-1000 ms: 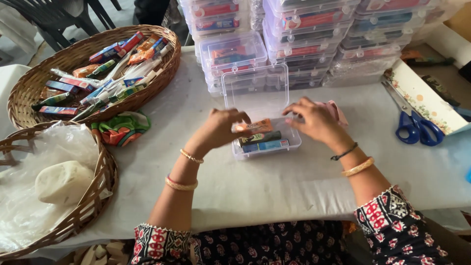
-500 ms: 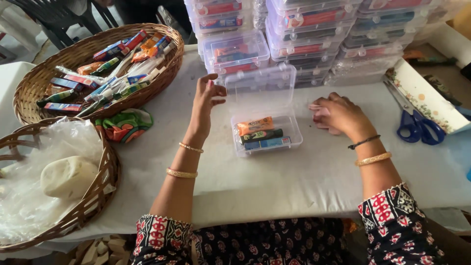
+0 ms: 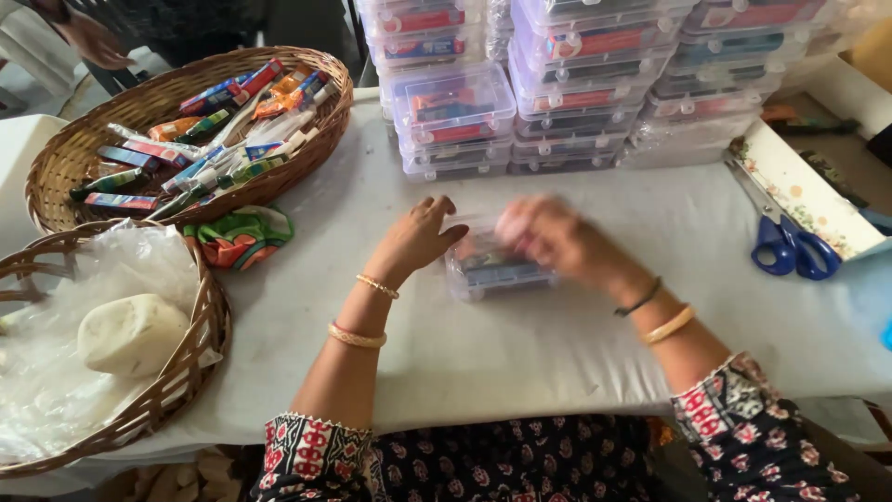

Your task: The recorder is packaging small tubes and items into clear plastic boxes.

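A small clear plastic box (image 3: 491,271) with colourful items inside lies on the white table (image 3: 520,363), its lid down. My left hand (image 3: 416,238) rests against the box's left end, fingers on its top edge. My right hand (image 3: 548,232), blurred by motion, lies over the lid at the right. Both wrists wear bangles.
Stacks of filled clear boxes (image 3: 567,74) line the table's far side. A wicker basket (image 3: 279,177) of small tubes and packets stands at the far left, a second basket (image 3: 200,321) with plastic wrap and a white lump below it. A colourful cloth (image 3: 243,234) lies between. Blue scissors (image 3: 785,244) lie at the right.
The box's lid, standing open before, is now down. My left hand came down from the raised lid to the box's left end; my right hand moved onto the lid.
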